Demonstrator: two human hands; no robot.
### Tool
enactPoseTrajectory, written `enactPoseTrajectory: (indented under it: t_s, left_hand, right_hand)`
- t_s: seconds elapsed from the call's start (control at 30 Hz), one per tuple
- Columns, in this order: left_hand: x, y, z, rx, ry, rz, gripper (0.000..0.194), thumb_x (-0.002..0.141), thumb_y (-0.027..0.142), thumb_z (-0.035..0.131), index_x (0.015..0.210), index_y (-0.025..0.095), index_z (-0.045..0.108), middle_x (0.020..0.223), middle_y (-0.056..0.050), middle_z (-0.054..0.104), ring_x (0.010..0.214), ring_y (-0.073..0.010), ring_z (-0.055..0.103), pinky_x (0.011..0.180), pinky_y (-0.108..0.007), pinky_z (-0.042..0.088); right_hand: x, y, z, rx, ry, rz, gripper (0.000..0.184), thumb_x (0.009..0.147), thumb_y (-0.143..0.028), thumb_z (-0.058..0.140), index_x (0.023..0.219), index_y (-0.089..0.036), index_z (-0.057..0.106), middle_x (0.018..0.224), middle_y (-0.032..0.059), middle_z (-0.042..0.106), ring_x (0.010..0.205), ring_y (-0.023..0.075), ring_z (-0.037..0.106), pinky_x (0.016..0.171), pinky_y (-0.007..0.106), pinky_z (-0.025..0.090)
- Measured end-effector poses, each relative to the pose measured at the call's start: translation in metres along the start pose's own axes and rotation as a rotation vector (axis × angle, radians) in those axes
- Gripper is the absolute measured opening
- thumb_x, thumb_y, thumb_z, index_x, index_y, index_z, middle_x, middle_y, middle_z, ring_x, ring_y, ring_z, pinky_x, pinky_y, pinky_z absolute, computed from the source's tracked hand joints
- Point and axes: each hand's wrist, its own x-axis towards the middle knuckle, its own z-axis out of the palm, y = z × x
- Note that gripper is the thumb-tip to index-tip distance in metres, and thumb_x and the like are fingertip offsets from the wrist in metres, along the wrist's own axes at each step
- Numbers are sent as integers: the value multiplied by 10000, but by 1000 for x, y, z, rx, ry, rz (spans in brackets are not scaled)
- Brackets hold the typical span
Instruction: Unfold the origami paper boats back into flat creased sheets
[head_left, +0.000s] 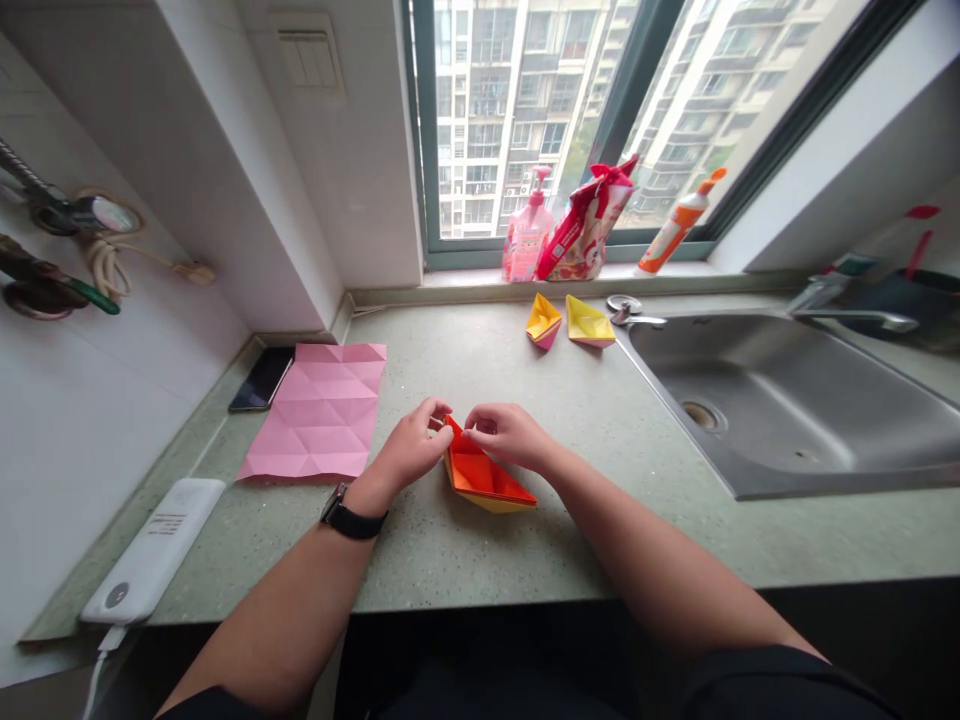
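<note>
An orange-red folded paper boat [487,472] with a yellow underside is held at the middle of a speckled green stone tabletop [480,565]. Its long axis is slanted, with one pointed end aimed toward 10 o'clock and the other toward 4 o'clock; its open side faces up.

The boat's upper end is gripped between the left hand [409,447] and the right hand [508,435]. The hands are held slightly apart, with the fingers of both curled inward and pinched onto the paper rim. A black watch strap [354,514] is worn on the left wrist.

A creased, unfolded pink paper square [315,412] is laid flat at 10 o'clock from the hands, with a black smartphone [261,380] just beside it. A white power bank [154,545] with a short cable lies at 8 o'clock; its small printed label is too blurred to be read. Two small yellow-and-pink paper boats [544,322] [589,321] are placed side by side at 1 o'clock. A stainless steel sink [772,410] is set into the tabletop at 3 o'clock.

A pink pump bottle [527,232], a pink-and-red pouch with a bow [585,225] and an orange-and-white bottle [677,225] stand on the windowsill at 1 o'clock. No writing on them can be read.
</note>
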Motion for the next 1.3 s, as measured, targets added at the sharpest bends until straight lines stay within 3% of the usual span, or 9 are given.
enactPoseTrajectory:
  t_s: [0.2, 0.37, 0.57, 0.97, 1.13, 1.3]
  left_hand:
    - [-5, 7, 2, -61, 22, -1, 173, 879, 252, 614, 1047, 213, 625, 1033, -69, 765, 930, -222, 757, 782, -319, 619]
    - [-7, 5, 5, -72, 56, 19, 282, 891, 235, 633, 1171, 203, 619, 1019, -63, 753, 947, -211, 756, 817, -319, 627]
    - [-7, 3, 7, -130, 41, 30, 429, 901, 232, 653, 1323, 191, 588, 1059, -61, 746, 932, -188, 763, 827, -302, 641]
    - [-8, 2, 9, -150, 7, 40, 444, 905, 251, 692, 1338, 193, 615, 1093, -75, 751, 903, -186, 770, 807, -310, 655]
    - [-9, 2, 13, -163, 0, 48, 428, 905, 250, 692, 1325, 198, 629, 1059, -65, 749, 916, -195, 768, 802, -311, 654]
    - [-8, 1, 14, -151, 7, 33, 409, 913, 303, 721, 1301, 195, 646, 1056, -70, 733, 931, -201, 754, 795, -312, 646]
  right_hand:
    - [-3, -6, 4, -41, 106, -78, 28, 871, -200, 721, 845, -210, 718, 664, -57, 587, 623, 110, 493, 612, 256, 352]
    - [-2, -8, 8, -71, 123, -91, 61, 886, -198, 717, 827, -212, 707, 682, -48, 602, 643, 115, 503, 627, 252, 365]
    - [-1, -10, 10, -31, 127, -39, 57, 872, -197, 695, 822, -207, 718, 673, -43, 633, 630, 115, 504, 620, 256, 361]
    - [2, -8, 8, 70, 135, 43, 180, 898, -344, 639, 800, -202, 689, 704, -19, 660, 657, 130, 533, 641, 269, 376]
    - [2, -11, 3, 73, 89, 85, 281, 901, -434, 657, 749, -198, 679, 640, -33, 588, 632, 126, 490, 616, 279, 336]
    - [-7, -14, -14, 122, -72, 133, 392, 905, -542, 674, 734, -190, 686, 623, -36, 536, 606, 120, 438, 573, 287, 288]
